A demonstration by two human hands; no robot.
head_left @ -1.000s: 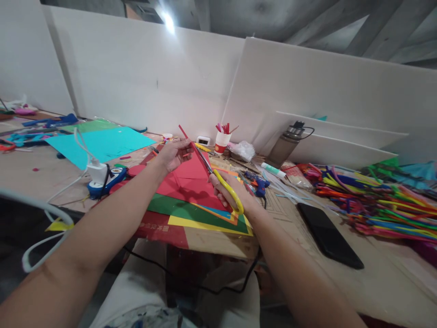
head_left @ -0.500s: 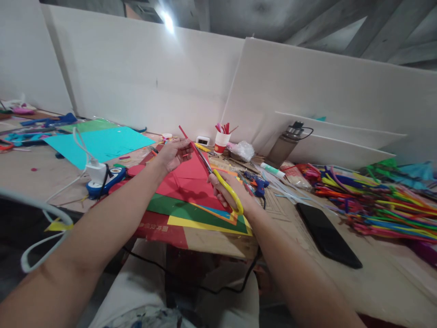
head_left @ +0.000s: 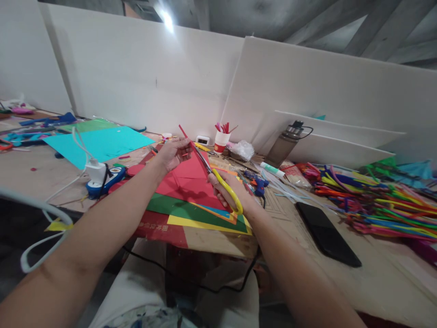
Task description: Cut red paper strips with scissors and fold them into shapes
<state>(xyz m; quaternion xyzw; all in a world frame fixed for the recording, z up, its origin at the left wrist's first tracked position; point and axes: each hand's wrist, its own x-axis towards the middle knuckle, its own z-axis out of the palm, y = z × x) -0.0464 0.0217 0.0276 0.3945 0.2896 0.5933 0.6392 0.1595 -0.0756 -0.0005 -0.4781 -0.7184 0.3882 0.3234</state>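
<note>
My left hand (head_left: 176,154) pinches a narrow red paper strip (head_left: 183,131), whose free end sticks up past the fingers. My right hand (head_left: 227,187) is closed around the yellow handles of a pair of scissors (head_left: 235,200). The blades point up and left and lie along the strip, close to my left fingers. Whether the blades are apart is hard to make out. Below both hands lies red paper (head_left: 191,190) on top of green paper (head_left: 167,207) and yellow paper (head_left: 205,224).
To the left are a blue power strip (head_left: 118,175) with a cable and a turquoise sheet (head_left: 102,146). A paper cup of red sticks (head_left: 221,142) and a bottle (head_left: 283,143) stand behind. Rightward lie a glue gun (head_left: 257,182), a phone (head_left: 327,234) and pipe cleaners (head_left: 385,200).
</note>
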